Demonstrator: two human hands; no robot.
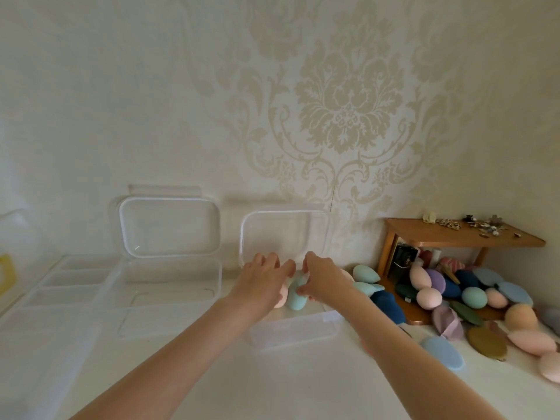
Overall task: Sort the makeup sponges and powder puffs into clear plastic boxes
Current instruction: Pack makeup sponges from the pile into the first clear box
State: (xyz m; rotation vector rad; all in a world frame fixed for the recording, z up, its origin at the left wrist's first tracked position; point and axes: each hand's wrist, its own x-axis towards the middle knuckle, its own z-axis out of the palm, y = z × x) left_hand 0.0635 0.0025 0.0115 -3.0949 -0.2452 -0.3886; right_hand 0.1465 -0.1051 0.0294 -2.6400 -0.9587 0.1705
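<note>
White table [197,374] under everything, smooth and pale; damask wallpaper wall [348,116] behind. Two clear plastic boxes with hinged lids standing open: the right box [291,331], rectangular with rounded corners, sits directly under both hands, its lid [285,231] propped up just behind the fingers; the left box [169,298] is off to the left of the grip, looks bare inside, lid upright too. Further left, one clear divided tray [60,283] with several long compartments, exact count unclear. One small wooden shelf [460,234] well right of the grip, tiny trinkets on top, too small to tell. A loose pile of sponges and puffs [472,301] spreads under and in front of that shelf: egg-shaped foam sponges in pink, mint, peach, plus flat rounded puffs in navy, light blue, purple, olive, dark green; well over a dozen, overlapping, exact number not countable. Both bare forearms reach forward over the right box, palms down. Left hand [262,281] has curled fingers on a pink sponge [281,298], mostly hidden beneath it. Right hand [324,278] pinches one mint sponge [295,294], smooth teardrop foam, with thumb and fingertips. Both sponges touch, inside the right box near its back wall.
</note>
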